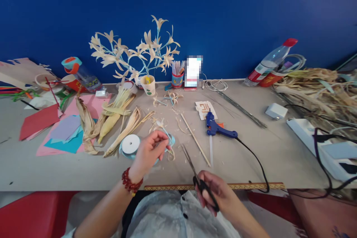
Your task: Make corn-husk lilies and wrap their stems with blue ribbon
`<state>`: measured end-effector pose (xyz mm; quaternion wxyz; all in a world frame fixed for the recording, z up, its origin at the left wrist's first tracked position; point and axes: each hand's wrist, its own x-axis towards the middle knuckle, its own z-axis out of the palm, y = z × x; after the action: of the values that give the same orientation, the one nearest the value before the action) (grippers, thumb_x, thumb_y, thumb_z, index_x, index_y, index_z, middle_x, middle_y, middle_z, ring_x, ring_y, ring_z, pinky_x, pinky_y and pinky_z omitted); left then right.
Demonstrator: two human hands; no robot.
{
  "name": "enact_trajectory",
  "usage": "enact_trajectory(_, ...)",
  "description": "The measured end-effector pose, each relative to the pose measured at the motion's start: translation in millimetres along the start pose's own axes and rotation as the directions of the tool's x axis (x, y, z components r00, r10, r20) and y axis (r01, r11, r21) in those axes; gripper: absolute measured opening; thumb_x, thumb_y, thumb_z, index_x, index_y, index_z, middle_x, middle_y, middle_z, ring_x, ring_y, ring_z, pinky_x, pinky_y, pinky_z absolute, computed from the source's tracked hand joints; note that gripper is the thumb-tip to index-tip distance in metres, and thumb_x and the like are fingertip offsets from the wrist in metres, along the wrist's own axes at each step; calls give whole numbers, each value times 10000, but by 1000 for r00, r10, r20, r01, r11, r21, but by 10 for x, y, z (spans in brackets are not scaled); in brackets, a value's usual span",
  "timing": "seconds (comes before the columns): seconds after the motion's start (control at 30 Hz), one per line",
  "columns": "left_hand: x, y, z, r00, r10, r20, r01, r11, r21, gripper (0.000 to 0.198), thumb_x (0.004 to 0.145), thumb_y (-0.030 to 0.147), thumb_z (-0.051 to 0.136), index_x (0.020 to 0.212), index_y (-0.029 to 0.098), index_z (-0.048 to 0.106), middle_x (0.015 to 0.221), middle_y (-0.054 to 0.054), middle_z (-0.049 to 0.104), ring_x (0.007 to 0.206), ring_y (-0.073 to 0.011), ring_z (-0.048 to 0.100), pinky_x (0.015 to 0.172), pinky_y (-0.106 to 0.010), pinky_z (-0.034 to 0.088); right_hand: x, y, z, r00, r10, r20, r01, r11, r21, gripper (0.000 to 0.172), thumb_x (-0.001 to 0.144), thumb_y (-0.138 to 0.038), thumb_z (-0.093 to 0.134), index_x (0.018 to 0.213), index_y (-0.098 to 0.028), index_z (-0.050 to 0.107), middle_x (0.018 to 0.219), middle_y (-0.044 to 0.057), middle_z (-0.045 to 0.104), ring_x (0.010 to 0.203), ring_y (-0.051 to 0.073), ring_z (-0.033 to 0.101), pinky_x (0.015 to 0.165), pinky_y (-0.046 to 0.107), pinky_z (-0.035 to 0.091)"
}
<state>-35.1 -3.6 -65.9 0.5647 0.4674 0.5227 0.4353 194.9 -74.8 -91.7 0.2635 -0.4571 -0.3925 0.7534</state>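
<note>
My left hand [152, 148], with a red bead bracelet at the wrist, has its fingers pinched together round a thin light-blue stem. The stem belongs to a small pale husk flower [160, 123]. Its lower end is partly hidden by the fingers. In my right hand [213, 191] is a pair of black-handled scissors [192, 164], the narrow blades pointing up and away, slightly parted. A white-centred roll of light-blue tape [131, 144] lies just left of my left hand. Husk scraps [181, 125] are scattered beyond both hands.
A blue glue gun [220, 128] rests right of a wooden stick [195, 139], its black cord trailing to the front edge. Husk flowers stand in a paper cup [147, 87]. Dried corn husks [129, 124] and coloured paper [65, 128] lie left; a power strip [320, 150] lies right.
</note>
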Motion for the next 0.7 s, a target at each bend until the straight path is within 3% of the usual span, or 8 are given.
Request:
enact_trajectory(0.13, 31, -35, 165, 1000, 0, 22, 0, 1000, -10, 144, 853, 297, 600, 888, 163, 561, 707, -2, 649, 415, -34, 431, 420, -170, 338, -48, 56, 137, 996, 90, 14, -90, 996, -12, 623, 561, -730, 722, 715, -206, 424, 553, -53, 507, 419, 60, 417, 314, 141, 296)
enact_trajectory(0.27, -7, 5, 263, 998, -22, 54, 23, 1000, -14, 160, 843, 307, 604, 899, 167, 549, 716, 4, 637, 420, -38, 427, 415, -171, 351, -23, -27, 201, 999, 48, 0, -48, 997, 60, 638, 554, -749, 711, 706, -207, 409, 521, -74, 484, 361, 33, 343, 314, 147, 279)
enact_trajectory(0.53, -109, -130, 435, 992, -55, 112, 51, 998, 41, 201, 853, 318, 580, 984, 197, 488, 739, 18, 643, 418, -51, 427, 411, -176, 370, -49, 136, 122, 1000, 8, 21, -11, 989, 146, 579, 693, -730, 632, 734, -185, 440, 562, -29, 558, 338, 21, 343, 338, 161, 237)
enact_trajectory(0.7, -216, -310, 543, 982, -95, 161, 86, 994, 64, 226, 860, 302, 565, 1042, 213, 465, 754, 13, 635, 468, -83, 493, 430, -191, 385, -212, 231, 59, 993, 119, 24, -121, 979, 166, 567, 709, -719, 626, 777, -182, 454, 594, -23, 579, 320, 21, 369, 324, 155, 230)
